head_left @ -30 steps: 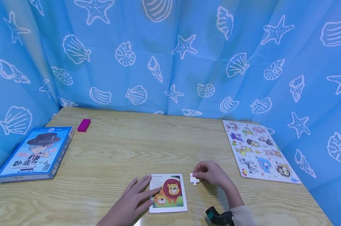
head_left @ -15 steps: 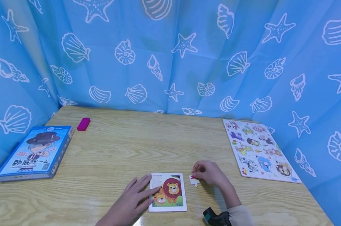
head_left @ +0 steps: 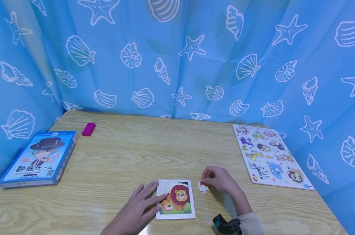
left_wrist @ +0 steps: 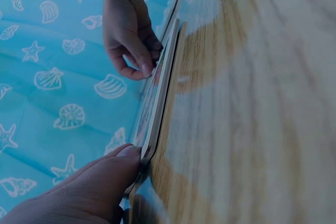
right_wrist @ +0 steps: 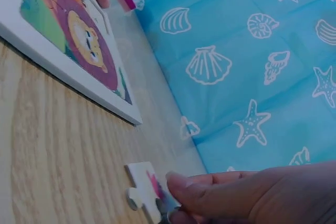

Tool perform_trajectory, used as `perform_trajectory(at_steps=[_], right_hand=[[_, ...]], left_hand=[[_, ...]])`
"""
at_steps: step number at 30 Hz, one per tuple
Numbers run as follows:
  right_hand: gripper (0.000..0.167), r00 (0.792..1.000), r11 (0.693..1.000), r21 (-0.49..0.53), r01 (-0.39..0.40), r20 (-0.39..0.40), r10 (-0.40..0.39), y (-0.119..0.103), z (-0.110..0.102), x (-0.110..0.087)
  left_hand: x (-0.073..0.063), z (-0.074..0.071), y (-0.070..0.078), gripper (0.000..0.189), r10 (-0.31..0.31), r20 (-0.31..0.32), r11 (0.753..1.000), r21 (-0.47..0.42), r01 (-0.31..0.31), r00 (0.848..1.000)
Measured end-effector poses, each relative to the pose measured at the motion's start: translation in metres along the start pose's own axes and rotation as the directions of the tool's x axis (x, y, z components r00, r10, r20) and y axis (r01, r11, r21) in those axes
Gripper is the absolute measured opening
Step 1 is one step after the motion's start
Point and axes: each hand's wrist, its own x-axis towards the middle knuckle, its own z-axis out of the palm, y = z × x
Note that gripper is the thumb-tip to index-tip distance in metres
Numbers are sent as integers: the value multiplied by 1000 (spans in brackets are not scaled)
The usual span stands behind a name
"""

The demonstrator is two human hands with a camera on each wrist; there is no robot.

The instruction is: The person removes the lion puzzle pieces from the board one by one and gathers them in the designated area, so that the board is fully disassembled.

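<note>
A lion jigsaw puzzle in a white tray (head_left: 192, 204) lies on the table, with a bare slot at its upper left. My left hand (head_left: 139, 205) rests on the tray's left side, fingers spread over its edge and picture. In the left wrist view, the thumb (left_wrist: 105, 179) touches the tray edge. Just right of the tray, my right hand (head_left: 219, 179) pinches a white jigsaw piece (head_left: 202, 188) between thumb and fingers. The right wrist view shows the piece (right_wrist: 140, 174) close over the wood, a pink patch on its face and a tab sticking out; the fingers cover part of it.
A blue game box (head_left: 39, 158) lies at the left, with a magenta block (head_left: 88, 129) beyond it. An animal peg puzzle board (head_left: 268, 156) is at the right. Behind the table (head_left: 153, 143) hangs a blue shell-patterned curtain (head_left: 165, 58).
In my right hand the jigsaw piece has turned slightly, and more of its pink patch shows. My left hand has stayed on the tray.
</note>
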Motion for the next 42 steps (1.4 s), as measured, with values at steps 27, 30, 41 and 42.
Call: perform_trajectory(at_steps=[27,30,41,42], right_hand=[[14,904,924,-110,366,278,-325,-61,48,20],[13,904,922,-130,364,287,-317,-61,48,21],[13,885,897,-168,408,312,-344,-64,49,24],[13,885,898,-166,408,315,-343,-64,49,24]], left_hand=[[-2,-5,-2,39,80,-14,994,79,-79,997],[-1,-6,0,38,73,-8,995,68,-72,997],[6,-16,2,35,34,53,999,-20,-33,998],[7,-18,2,34,41,57,999,-26,-39,998]])
